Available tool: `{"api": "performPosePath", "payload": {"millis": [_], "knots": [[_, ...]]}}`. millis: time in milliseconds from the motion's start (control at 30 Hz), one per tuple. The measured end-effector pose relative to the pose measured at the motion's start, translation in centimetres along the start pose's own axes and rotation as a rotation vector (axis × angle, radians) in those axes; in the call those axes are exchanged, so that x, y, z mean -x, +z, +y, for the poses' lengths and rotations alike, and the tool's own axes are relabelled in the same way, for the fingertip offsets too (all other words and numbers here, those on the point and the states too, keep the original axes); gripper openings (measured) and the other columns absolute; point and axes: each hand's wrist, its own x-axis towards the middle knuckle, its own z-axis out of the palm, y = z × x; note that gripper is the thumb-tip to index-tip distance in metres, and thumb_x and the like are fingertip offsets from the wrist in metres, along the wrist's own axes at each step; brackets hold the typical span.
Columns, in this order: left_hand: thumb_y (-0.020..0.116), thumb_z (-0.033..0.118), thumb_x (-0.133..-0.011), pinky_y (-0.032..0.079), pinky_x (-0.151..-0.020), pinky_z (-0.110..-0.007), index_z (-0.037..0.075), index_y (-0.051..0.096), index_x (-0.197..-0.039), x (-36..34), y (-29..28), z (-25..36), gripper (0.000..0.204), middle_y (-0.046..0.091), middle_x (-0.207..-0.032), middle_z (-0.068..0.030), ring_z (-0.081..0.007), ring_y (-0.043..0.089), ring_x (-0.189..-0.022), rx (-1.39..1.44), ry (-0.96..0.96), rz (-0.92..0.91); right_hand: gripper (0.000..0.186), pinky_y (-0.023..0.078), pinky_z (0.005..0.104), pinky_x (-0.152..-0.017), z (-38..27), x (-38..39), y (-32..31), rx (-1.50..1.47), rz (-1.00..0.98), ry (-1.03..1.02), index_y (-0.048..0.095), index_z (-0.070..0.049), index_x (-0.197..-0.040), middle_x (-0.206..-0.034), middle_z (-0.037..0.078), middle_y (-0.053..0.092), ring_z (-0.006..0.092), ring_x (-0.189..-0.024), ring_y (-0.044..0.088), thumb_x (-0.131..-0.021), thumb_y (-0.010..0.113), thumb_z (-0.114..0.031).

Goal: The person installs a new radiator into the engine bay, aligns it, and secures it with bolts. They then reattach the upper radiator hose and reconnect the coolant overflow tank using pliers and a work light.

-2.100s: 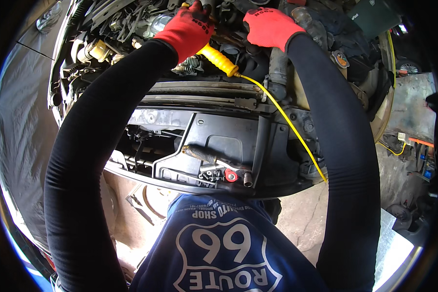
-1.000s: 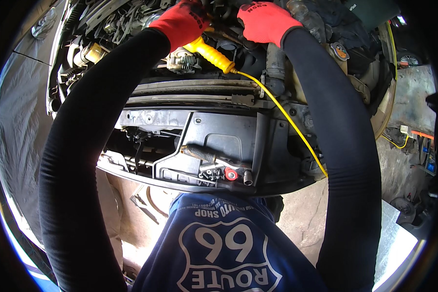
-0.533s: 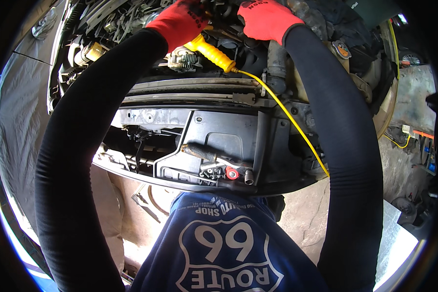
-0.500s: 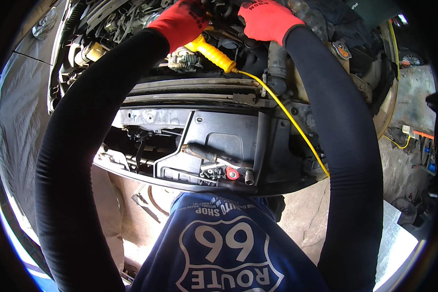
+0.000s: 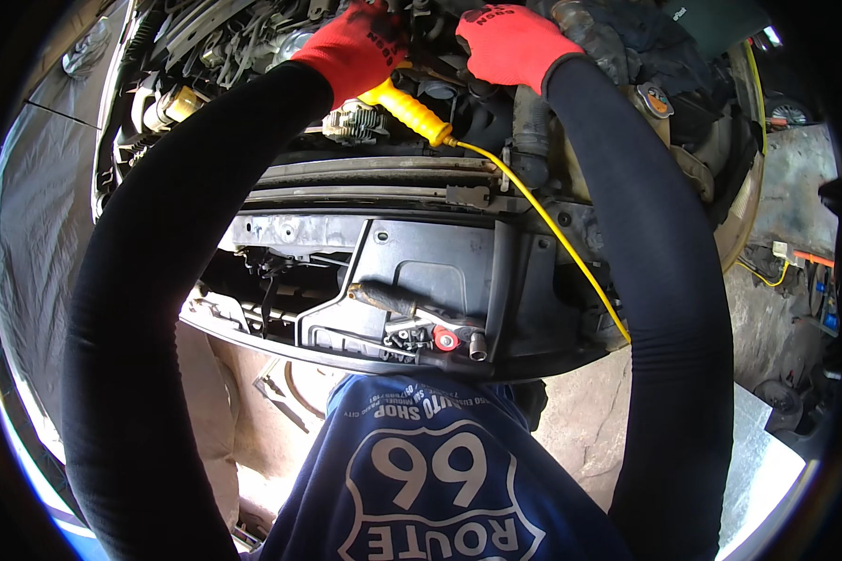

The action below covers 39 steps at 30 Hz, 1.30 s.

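Both my hands wear red gloves with dark-coated fingers and reach into a vehicle's engine bay. My left hand [image 5: 357, 52] is at the upper middle with its fingers curled in; whatever they grip is hidden among the dark parts. Just right of it, my right hand [image 5: 516, 47] is closed too, and what it holds cannot be made out. A yellow work light [image 5: 410, 114] lies below and between the hands, partly covered by the left glove. From its handle a yellow cord [image 5: 557, 229] runs down to the right, passing behind my right forearm.
On the black plastic front panel [image 5: 421, 248] lie a ratchet [image 5: 421, 309] with a worn grip, a red round piece [image 5: 446, 338], and several small bolts [image 5: 404, 335]. An orange-topped cap [image 5: 656, 100] sits right of my right wrist. A grey cover [image 5: 42, 215] drapes the left side.
My left hand sits slightly lower and further right in the picture, with more of its dark fingers showing. My right hand has barely shifted. The work light and ratchet lie almost as before.
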Motion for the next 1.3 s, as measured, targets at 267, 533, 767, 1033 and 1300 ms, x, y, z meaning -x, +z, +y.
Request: {"api": "performPosePath", "payload": {"millis": [267, 533, 767, 1033, 1300], "knots": [[0.065, 0.021, -0.086, 0.044, -0.104, -0.043, 0.015, 0.068, -0.118, 2.1, 0.7, -1.0, 0.033, 0.065, -0.121, -0.0073, -0.0261, 0.057, -0.119, -0.012, -0.123, 0.299, 0.027, 0.057, 0.0457, -0.086, -0.3, -0.4, -0.2, -0.003, 0.013, -0.009, 0.066, -0.005, -0.109, -0.110, 0.016, 0.072, 0.0346, -0.103, 0.069, -0.086, 0.055, -0.015], [0.066, 0.034, -0.077, 0.047, -0.088, -0.044, 0.009, 0.072, -0.097, 2.7, -1.3, -1.3, 0.032, 0.070, -0.102, -0.0111, -0.0306, 0.063, -0.103, -0.175, -0.044, 0.160, 0.031, 0.053, 0.0437, -0.092, -0.9, 0.3, -1.7, 0.050, 0.010, -0.033, 0.069, 0.001, -0.107, -0.107, 0.022, 0.072, 0.0338, -0.104, 0.069, -0.086, 0.053, -0.015], [0.068, 0.022, -0.084, 0.040, -0.108, -0.044, 0.013, 0.068, -0.118, 1.0, -1.4, 0.6, 0.035, 0.065, -0.120, -0.0079, -0.0267, 0.057, -0.119, -0.012, -0.162, 0.183, 0.032, 0.053, 0.0434, -0.094, -0.8, 0.3, -1.9, 0.013, -0.040, -0.012, 0.069, 0.001, -0.109, -0.108, 0.021, 0.072, 0.0335, -0.105, 0.069, -0.085, 0.054, -0.015], [0.073, 0.022, -0.081, 0.044, -0.104, -0.042, 0.015, 0.068, -0.119, 0.7, -2.0, 0.6, 0.039, 0.065, -0.118, -0.0083, -0.0273, 0.057, -0.119, 0.019, -0.061, 0.016, 0.031, 0.054, 0.0439, -0.092, -0.6, 0.3, -1.3, 0.044, -0.002, -0.041, 0.069, 0.000, -0.107, -0.107, 0.020, 0.072, 0.0331, -0.103, 0.069, -0.085, 0.053, -0.016], [0.067, 0.016, -0.085, 0.044, -0.108, -0.041, 0.013, 0.067, -0.120, 0.9, 0.3, -0.8, 0.036, 0.063, -0.129, -0.0107, -0.0289, 0.056, -0.125, 0.155, 0.006, 0.064, 0.028, 0.055, 0.0453, -0.088, -0.6, -0.1, -0.8, -0.013, 0.016, -0.003, 0.066, -0.004, -0.110, -0.111, 0.017, 0.071, 0.0345, -0.104, 0.069, -0.087, 0.054, -0.015]]}}
